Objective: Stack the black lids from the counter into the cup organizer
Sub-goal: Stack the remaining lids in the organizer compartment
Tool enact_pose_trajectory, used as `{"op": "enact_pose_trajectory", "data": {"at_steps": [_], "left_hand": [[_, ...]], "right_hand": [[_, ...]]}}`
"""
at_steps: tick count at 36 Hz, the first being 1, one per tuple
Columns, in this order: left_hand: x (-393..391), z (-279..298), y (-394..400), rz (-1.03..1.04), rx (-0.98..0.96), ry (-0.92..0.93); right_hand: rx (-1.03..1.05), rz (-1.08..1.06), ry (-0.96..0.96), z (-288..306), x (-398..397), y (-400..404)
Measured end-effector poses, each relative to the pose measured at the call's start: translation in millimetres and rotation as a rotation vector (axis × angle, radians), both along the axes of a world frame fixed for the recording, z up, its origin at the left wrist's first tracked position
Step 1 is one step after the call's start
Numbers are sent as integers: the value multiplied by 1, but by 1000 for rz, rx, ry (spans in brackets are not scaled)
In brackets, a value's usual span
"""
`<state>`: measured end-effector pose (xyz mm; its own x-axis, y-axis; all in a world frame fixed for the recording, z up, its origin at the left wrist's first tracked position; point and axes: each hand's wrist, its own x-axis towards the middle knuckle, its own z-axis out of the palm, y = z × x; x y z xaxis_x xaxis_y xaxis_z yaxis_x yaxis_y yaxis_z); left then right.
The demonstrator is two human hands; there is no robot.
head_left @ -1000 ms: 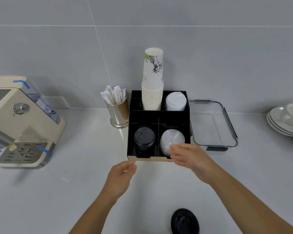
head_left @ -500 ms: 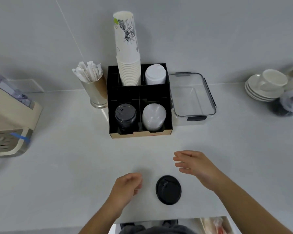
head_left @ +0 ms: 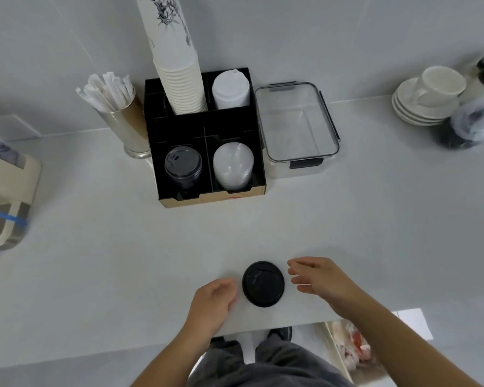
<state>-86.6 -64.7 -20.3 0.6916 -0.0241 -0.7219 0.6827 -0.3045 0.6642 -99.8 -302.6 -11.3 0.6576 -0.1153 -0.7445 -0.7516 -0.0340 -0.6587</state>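
Note:
A single black lid [head_left: 263, 284] lies flat on the white counter near its front edge. My left hand [head_left: 214, 301] rests just left of the lid, fingers loosely curled, holding nothing. My right hand [head_left: 320, 279] hovers just right of it with fingers spread and empty. Neither hand grips the lid. Farther back stands the black cup organizer [head_left: 179, 129]. Its front-left compartment holds a stack of black lids [head_left: 182, 165], and its front-right one holds clear lids [head_left: 233, 164]. Paper cups [head_left: 179, 76] and white lids [head_left: 230, 89] fill the back compartments.
A clear rectangular container [head_left: 298, 127] sits right of the organizer. A metal cup of wrapped straws [head_left: 118, 107] stands to its left. A coffee machine [head_left: 3, 196] is at the far left; saucers with a cup [head_left: 428, 96] at the far right. The counter edge runs below my hands.
The view has tilted down. Both hands have drawn back from the organizer to the counter's front and now flank the black lid closely.

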Motion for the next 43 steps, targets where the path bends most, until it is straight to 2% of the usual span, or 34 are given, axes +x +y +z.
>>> {"op": "enact_pose_trajectory", "data": {"at_steps": [10, 21, 31, 36, 43], "left_hand": [[-5, 3, -21, -35, 45, 18], [0, 4, -24, -118, 84, 43], [7, 8, -23, -111, 97, 17], [14, 10, -20, -115, 111, -9], [26, 16, -13, -61, 82, -23]], "right_hand": [[-69, 148, 28, -14, -11, 16], [-119, 152, -1, -11, -10, 25], [-89, 186, 8, -12, -6, 33], [-156, 164, -56, -6, 0, 43], [-199, 147, -49, 5, 15, 50]]}}
